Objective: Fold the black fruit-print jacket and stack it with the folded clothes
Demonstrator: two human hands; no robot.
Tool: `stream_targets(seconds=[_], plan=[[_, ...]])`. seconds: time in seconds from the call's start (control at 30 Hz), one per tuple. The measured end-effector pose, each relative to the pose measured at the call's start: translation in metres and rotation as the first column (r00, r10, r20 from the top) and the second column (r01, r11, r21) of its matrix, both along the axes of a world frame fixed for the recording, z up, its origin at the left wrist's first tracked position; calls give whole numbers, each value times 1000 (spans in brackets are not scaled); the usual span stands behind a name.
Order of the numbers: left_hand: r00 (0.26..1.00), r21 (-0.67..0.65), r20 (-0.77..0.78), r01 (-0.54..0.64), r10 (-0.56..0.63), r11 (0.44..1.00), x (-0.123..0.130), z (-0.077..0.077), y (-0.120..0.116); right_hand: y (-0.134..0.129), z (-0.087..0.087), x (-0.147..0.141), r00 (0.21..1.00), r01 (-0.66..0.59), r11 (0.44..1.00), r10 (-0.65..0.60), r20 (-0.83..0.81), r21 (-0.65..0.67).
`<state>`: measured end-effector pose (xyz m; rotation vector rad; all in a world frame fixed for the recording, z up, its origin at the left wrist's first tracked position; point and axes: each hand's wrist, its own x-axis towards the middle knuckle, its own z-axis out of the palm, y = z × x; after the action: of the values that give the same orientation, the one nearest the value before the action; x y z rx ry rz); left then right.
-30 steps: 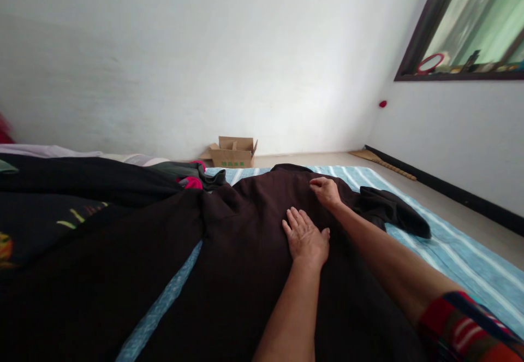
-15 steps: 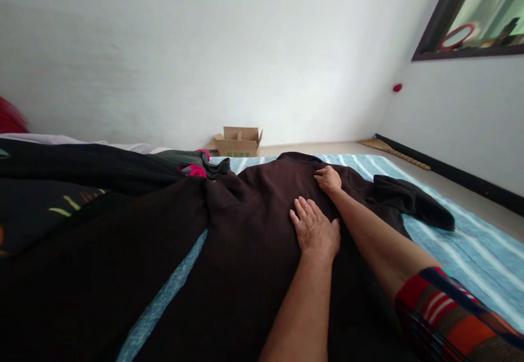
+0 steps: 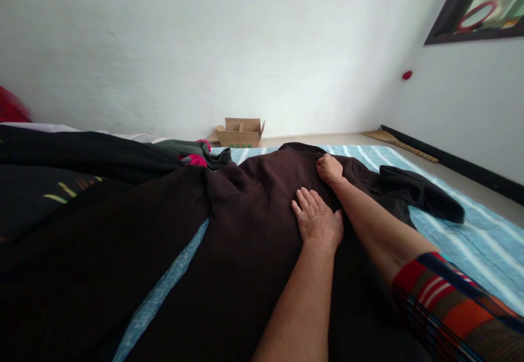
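A dark brown long-sleeved garment, like a coat (image 3: 249, 209), lies spread out in front of me with its collar end pointing away. My left hand (image 3: 317, 217) is laid flat on its upper body, fingers apart. Just beyond it, my right hand (image 3: 329, 169) is closed into a fist against the fabric near the collar. Its fingertips are curled under, so whatever they may hold is hidden. One sleeve (image 3: 421, 193) reaches out to the right, and the other side stretches left.
Beneath the coat is a blue and white striped sheet (image 3: 470, 242). Dark clothes (image 3: 82, 157) with a pink-edged piece (image 3: 196, 160) are heaped on the left. An open cardboard box (image 3: 239, 135) stands by the white wall. A window frame (image 3: 470, 37) is at upper right.
My right hand has curled tighter into a fist at nearly the same spot on the coat. My left hand stays flat. The whole view has shifted slightly.
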<state>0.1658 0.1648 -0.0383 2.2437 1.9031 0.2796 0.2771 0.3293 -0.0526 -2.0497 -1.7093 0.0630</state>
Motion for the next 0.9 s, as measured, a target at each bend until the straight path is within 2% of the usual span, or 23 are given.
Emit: stream_targets(seconds=[0.17,0.37,0.5,0.7,0.8,0.9], plan=[[1000,5,0,5,-5,1000,0,-2,0,0,2,-2,996,8,999,-5,-90,33],[1000,15,14,-13,13,1000,0,-2,1,-6,6,17,923,130,987,-88,-375,90],[1000,18,4,-24,24,1000,0,-2,2,-17,8,22,784,123,985,-21,-621,123],[1000,27,-10,-28,28,999,0,-2,4,-45,20,25,479,93,985,82,-874,143],[999,36,-27,-27,28,999,0,-2,5,-67,32,45,367,111,981,105,-924,156],[999,36,-43,-29,30,999,0,0,6,-95,47,78,304,171,971,109,-946,167]])
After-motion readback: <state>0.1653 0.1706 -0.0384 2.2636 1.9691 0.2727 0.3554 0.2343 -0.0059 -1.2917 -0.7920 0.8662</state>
